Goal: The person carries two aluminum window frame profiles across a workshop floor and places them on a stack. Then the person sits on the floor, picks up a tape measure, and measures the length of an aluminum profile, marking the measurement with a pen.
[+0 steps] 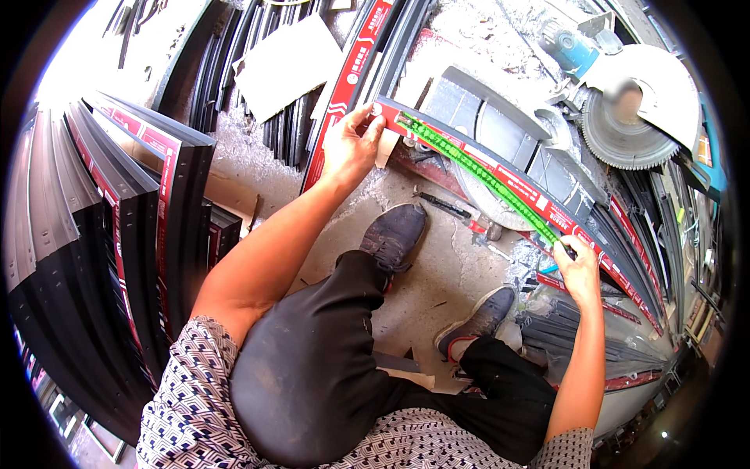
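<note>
A long dark metal profile with red protective film (617,273) slants from upper middle down to the right. Its upper end is pinched between thumb and fingers of my left hand (355,148). Along the film lies the bright green blade of a tape measure (484,177), with markings on it, its far tip a little short of the profile's end. My right hand (578,270) closes around the blade's lower end and a small dark part, probably the case, mostly hidden by the fingers. The profile passes in front of a grey saw table (484,117).
A circular saw (629,129) with a toothed blade, white guard and blue motor stands at upper right. Bundled dark profiles (125,227) rise on the left. Another red-filmed profile (348,86) lies beside a cardboard sheet (289,66). A hammer-like tool (457,211) lies near my shoes.
</note>
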Available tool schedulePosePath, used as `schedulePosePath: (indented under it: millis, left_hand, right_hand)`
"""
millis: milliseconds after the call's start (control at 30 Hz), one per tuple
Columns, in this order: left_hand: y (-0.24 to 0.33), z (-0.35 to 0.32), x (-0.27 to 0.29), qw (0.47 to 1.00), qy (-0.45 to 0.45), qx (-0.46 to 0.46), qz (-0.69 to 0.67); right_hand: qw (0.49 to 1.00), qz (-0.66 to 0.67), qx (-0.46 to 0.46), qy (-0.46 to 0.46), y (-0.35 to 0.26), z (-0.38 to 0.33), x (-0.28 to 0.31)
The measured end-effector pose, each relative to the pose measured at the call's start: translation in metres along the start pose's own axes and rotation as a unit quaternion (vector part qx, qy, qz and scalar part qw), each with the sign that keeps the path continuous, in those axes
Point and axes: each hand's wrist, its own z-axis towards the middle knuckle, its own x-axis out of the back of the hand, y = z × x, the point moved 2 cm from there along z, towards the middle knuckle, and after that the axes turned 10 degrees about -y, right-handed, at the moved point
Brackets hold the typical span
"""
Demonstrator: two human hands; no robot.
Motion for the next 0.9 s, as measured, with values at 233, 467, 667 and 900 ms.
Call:
schedulePosePath:
  millis: [233, 467, 667, 900]
  left_hand:
    - [-0.01, 0.003, -0.001, 0.997, 0.003, -0.006, -0.079]
    - [-0.006, 0.003, 0.002, 0.994, -0.017, 0.003, -0.104]
    - [-0.001, 0.0, -0.002, 0.993, -0.032, 0.015, -0.113]
    - [-0.008, 0.0, -0.007, 0.985, -0.052, 0.029, -0.159]
  right_hand:
    - [0.999, -0.007, 0.047, 0.021, -0.021, 0.023, -0.001]
    - [0.998, -0.019, 0.064, 0.014, -0.031, 0.041, -0.004]
    - [0.996, -0.029, 0.084, 0.015, -0.031, 0.052, -0.004]
    - [0.997, 0.007, 0.074, 0.013, -0.034, 0.055, -0.008]
